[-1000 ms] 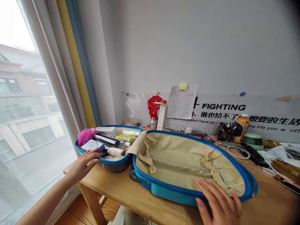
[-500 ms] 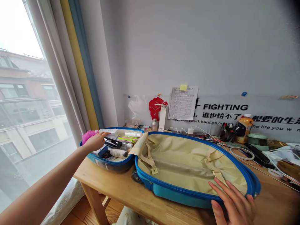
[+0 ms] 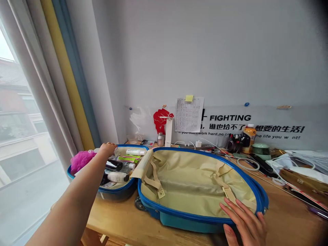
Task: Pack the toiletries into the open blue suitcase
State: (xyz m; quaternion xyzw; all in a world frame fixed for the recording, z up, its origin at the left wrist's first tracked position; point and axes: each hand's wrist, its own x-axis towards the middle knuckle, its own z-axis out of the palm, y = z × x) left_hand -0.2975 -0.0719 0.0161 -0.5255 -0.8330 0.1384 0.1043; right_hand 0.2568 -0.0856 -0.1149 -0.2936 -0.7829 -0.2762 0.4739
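Observation:
A blue hard-shell suitcase (image 3: pixel 194 223) lies unzipped and spread wide on the wooden table. My left hand (image 3: pixel 108 149) reaches over its packed half, fingers bent over a white box (image 3: pixel 116 152) that is mostly hidden beneath the hand. Around it lie a pink bath puff (image 3: pixel 82 162), a black bottle (image 3: pixel 114 165), a pale bottle with a dark cap (image 3: pixel 118 176), a white tube (image 3: pixel 135 152) and green packets (image 3: pixel 128 159). My right hand (image 3: pixel 244 220) is open, fingers spread over the near right rim of the other half, whose cream lining (image 3: pixel 184 181) and straps show.
Behind the suitcase are a small jar (image 3: pixel 160 139), a white folding lamp (image 3: pixel 168 131) and a white plug (image 3: pixel 198 144). Farther right stand an orange bottle (image 3: pixel 249 138) and a green container (image 3: pixel 261 150), beside cables and a brown pouch (image 3: pixel 297 177). Curtains hang at the left.
The view has turned, so the scene sits farther left. My left hand has moved onto the white box and covers most of it. My right hand stays at the rim.

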